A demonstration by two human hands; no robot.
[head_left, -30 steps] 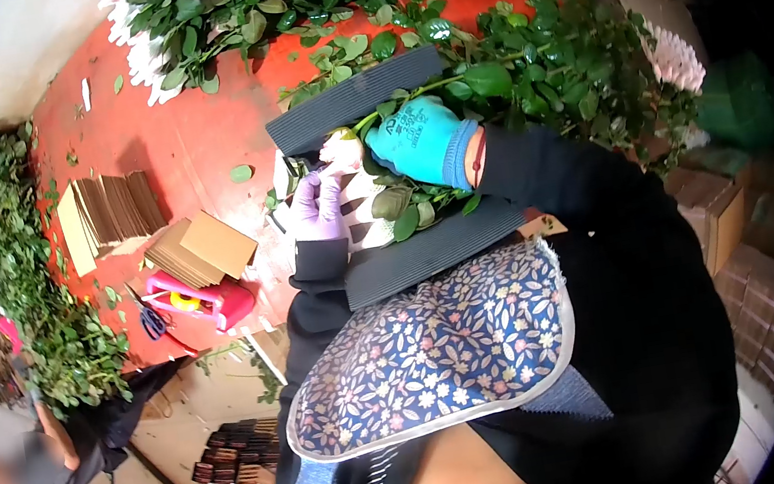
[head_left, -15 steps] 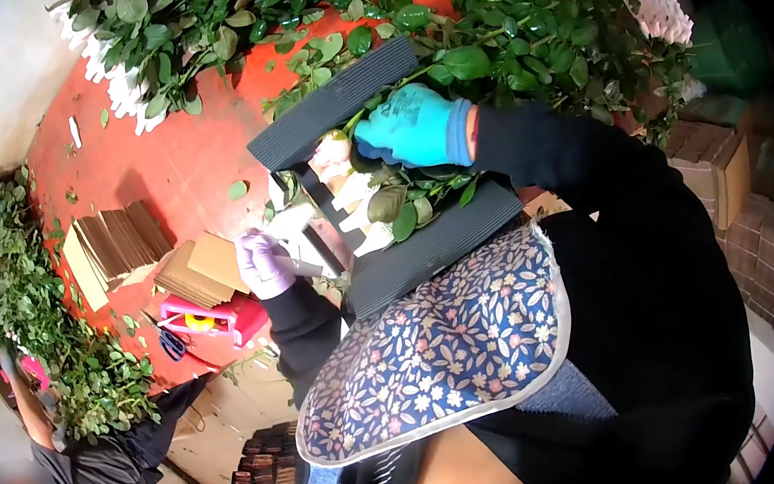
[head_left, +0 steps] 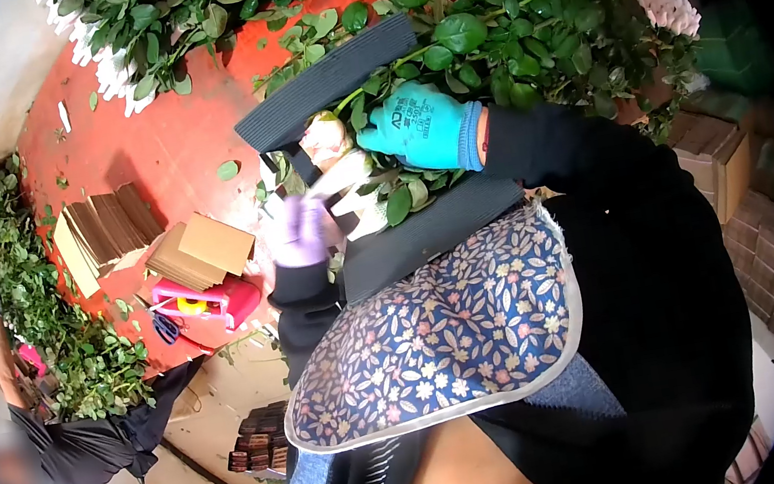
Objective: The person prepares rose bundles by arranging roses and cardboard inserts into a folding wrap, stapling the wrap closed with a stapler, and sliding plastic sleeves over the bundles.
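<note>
Nearest you is your navy apron with pale flowers (head_left: 444, 344), its top edge against the lower dark grey ribbed slab (head_left: 435, 236). Between that slab and the upper dark grey ribbed slab (head_left: 326, 82) lie the pale pink rose bloom (head_left: 325, 140) and several whitish heads (head_left: 364, 213) (blooms or wrapped ones, too unclear to say).

The likeliest trouble is bruised petals, should your left hand press too hard against that bloom; a tug from your right could also bend a neck or shift the row.

The rose bloom sits just left of the curled fingertips of your right hand (head_left: 420, 130), in a teal glove, and up and right of your left hand (head_left: 299, 236), in a lilac glove. Your right fingers are bent together, but I can't tell whether they grip a stem; your left ones are blurred, so their hold can't be told either.

Farther left on the red tabletop (head_left: 181, 153) are a bright pink plastic holder (head_left: 238, 298) and folded brown cardboard (head_left: 217, 244). Beyond, at far left, a co-worker in dark clothes (head_left: 86, 452) reaches towards glossy green foliage (head_left: 87, 360).
</note>
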